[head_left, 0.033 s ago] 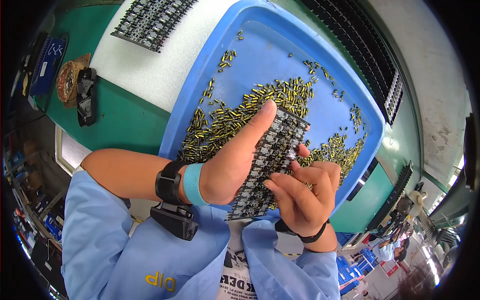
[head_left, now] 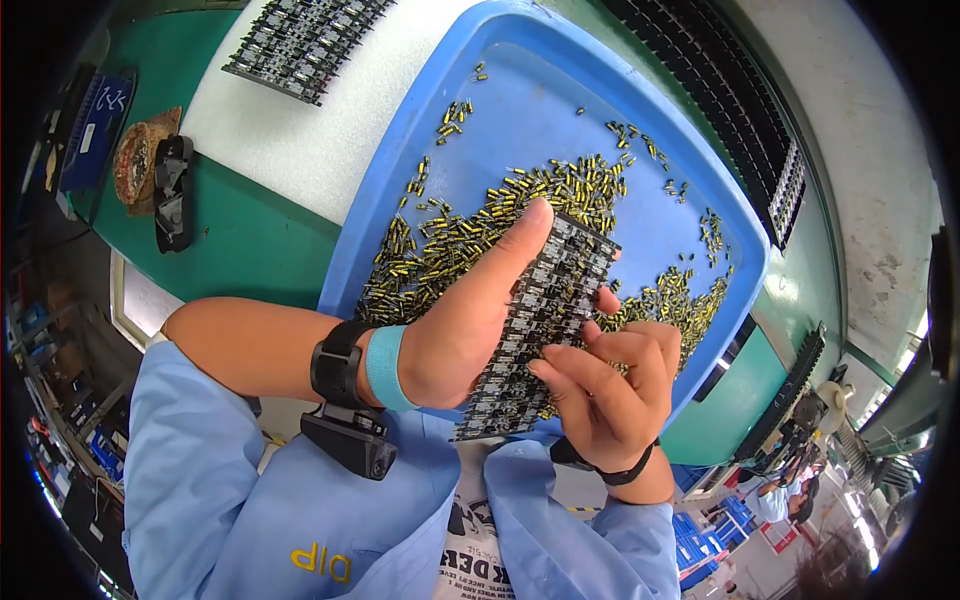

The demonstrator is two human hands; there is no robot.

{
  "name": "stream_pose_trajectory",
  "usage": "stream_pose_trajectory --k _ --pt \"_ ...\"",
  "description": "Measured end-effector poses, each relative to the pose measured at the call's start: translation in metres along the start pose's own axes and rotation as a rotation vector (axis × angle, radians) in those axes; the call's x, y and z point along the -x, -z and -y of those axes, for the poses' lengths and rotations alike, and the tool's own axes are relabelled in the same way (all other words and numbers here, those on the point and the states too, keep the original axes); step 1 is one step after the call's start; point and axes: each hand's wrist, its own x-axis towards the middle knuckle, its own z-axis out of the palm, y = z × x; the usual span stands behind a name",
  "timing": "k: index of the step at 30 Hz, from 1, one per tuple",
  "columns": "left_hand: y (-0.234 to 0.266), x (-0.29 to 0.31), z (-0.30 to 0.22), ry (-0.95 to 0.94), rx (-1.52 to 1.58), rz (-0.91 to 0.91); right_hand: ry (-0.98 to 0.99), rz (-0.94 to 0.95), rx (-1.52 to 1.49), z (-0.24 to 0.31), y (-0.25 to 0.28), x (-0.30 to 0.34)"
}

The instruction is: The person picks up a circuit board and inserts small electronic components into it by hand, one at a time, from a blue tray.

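My left hand [head_left: 465, 325] grips a dark circuit board panel [head_left: 545, 300], its thumb along one edge and fingertips showing at the far edge. The panel is tilted over the blue tray [head_left: 345, 255] and carries rows of small repeated boards. At the panel's face my right hand [head_left: 620, 390] has thumb and index finger pinched together; whatever lies between those tips is too small to make out. Beneath and around the panel, many small black-and-yellow capacitors [head_left: 450, 250] with wire leads lie heaped in the tray.
Another circuit board panel [head_left: 300, 50] rests on a white foam sheet [head_left: 270, 150] at the far left. A dark object [head_left: 173, 195] and a round brown item [head_left: 135, 165] sit on the green table [head_left: 260, 240]. Long black racks [head_left: 720, 80] stand beyond the tray on the right.
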Motion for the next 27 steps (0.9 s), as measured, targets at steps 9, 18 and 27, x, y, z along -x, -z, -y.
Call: stream_pose_trajectory --k 9,18,27 --pt "0.0013 -0.0016 -0.0020 0.036 0.054 0.022 0.075 -0.011 -0.025 0.0002 0.0031 -0.0010" --pt "0.0017 -0.0042 -0.0036 0.013 0.106 0.073 0.156 0.004 0.003 -0.0029 0.0054 -0.0002" --pt "0.0010 -0.0054 -0.0071 0.040 0.092 0.126 0.149 0.004 0.027 -0.0012 0.0094 -0.0016"
